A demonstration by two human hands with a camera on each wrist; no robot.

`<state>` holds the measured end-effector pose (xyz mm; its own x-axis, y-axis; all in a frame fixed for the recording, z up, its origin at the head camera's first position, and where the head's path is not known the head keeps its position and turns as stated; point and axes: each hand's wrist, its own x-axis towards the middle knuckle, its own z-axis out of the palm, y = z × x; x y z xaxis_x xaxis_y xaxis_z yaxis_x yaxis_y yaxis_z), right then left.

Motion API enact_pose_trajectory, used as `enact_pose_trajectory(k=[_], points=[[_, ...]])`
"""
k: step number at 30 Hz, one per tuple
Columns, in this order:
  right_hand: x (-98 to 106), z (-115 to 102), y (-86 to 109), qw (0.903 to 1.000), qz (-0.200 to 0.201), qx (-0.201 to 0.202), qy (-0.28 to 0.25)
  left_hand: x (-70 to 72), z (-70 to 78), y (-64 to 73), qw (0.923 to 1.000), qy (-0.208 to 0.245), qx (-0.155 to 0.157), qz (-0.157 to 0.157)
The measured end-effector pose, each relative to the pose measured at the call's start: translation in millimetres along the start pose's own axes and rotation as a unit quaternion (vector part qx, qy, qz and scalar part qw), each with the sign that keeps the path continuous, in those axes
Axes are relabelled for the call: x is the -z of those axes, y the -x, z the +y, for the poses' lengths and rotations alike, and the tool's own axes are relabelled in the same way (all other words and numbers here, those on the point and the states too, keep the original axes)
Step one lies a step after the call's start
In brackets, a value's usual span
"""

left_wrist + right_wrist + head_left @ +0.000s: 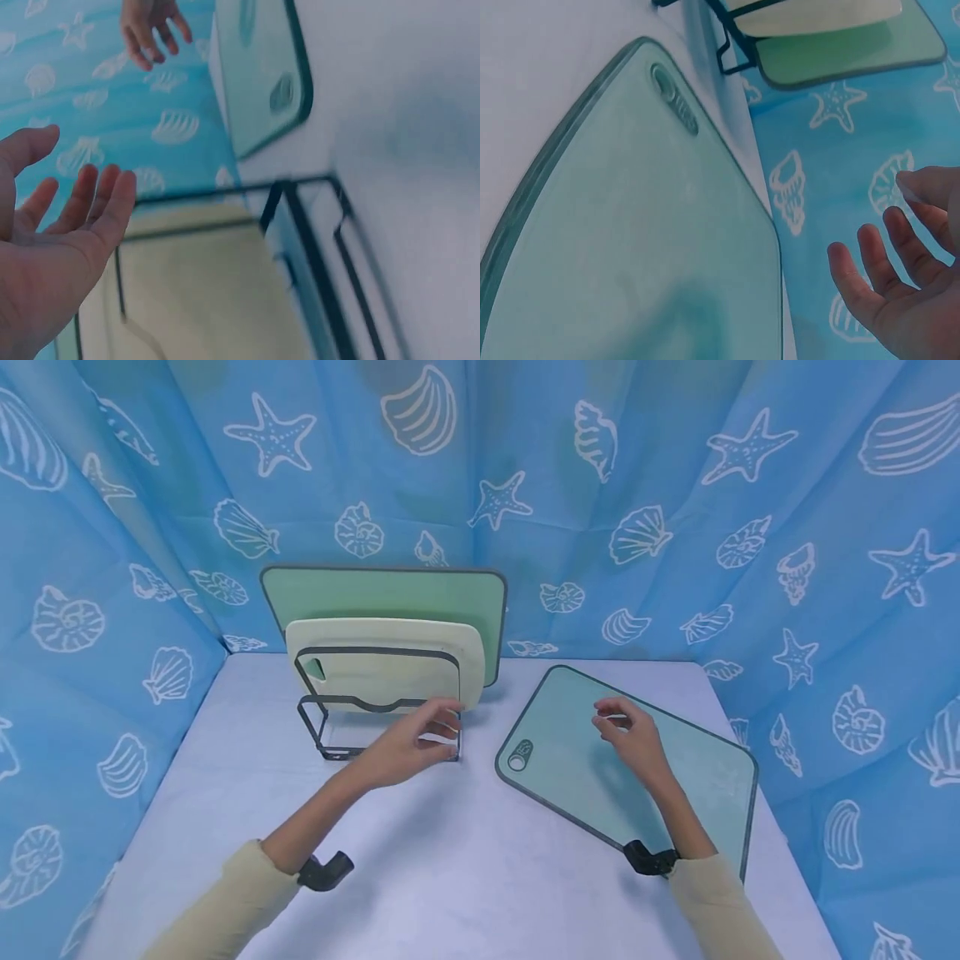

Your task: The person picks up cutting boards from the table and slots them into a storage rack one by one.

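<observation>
Pale blue-green rectangular cutting board with a dark grey rim [585,768] lies flat on the white bench [480,860], both grips apart

The board fills much of the right half of the head view, set at a slant. One corner points toward the middle of the frame, and close to that corner is a small oval handle inset [521,755] with a round opening. The bare right hand [630,733] hangs over the board without touching it, and a soft shadow falls across the surface. Its grip is apart, fingers loosely bent and thumb separate.

Left of centre in the head view stands a dark grey wire rack [375,651]. The bare left hand [412,739] is at its right end, overlapping it in the frame; whether skin and wire meet, I cannot tell. That grip is apart too, with the fingers spread in a relaxed curve.

Two more boards stand upright in the rack: a cream board with rounded corners [390,677] and, behind it, a larger green board with a dark rim [390,593].

At the bottom of the frame, both forearms wear light beige sleeves [232,893] and black wrist mounts [326,870]. Across the top and down both sides hangs a blue curtain printed with white shells and starfish [525,560].
</observation>
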<state>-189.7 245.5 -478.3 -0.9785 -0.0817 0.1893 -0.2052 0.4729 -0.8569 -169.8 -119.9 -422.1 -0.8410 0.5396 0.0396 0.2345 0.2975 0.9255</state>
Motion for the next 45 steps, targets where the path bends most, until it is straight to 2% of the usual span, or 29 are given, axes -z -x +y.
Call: enact_pose_trajectory(k=[5, 12, 15, 23, 30, 37, 45], points=[[13.8, -9.1, 19.0, 0.9999, 0.000, -0.013, 0.010, -29.3, -8.0, -9.1, 0.9996, -0.013, 0.006, -0.024], [30.9, 28.7, 35.8, 0.9985, 0.011, -0.036, 0.040, -59.4, -20.8, -22.0, 0.9981, -0.033, 0.031, -0.043], [39.0, 36.1, 45.0, 0.9982, 0.011, -0.047, 0.036, -68.1, -24.7, -28.3, 0.9973, -0.040, 0.044, -0.042], [56.4, 49.5, 66.3, 0.9969, 0.021, -0.058, 0.049, -83.8, -31.5, -44.4, 0.9895, -0.070, 0.124, -0.026], [68.5, 58.4, 80.9, 0.9909, 0.041, -0.083, 0.098, -96.2, -43.8, -61.3, 0.9842, -0.101, 0.142, -0.034], [83.9, 68.0, 95.3, 0.9818, 0.010, -0.155, 0.108, -103.4, -50.8, -74.1, 0.9811, -0.117, 0.152, -0.024], [102.6, 86.5, 105.6, 0.9648, -0.017, -0.238, 0.111, -108.9, -58.9, -94.3, 0.9702, -0.131, 0.204, -0.006]])
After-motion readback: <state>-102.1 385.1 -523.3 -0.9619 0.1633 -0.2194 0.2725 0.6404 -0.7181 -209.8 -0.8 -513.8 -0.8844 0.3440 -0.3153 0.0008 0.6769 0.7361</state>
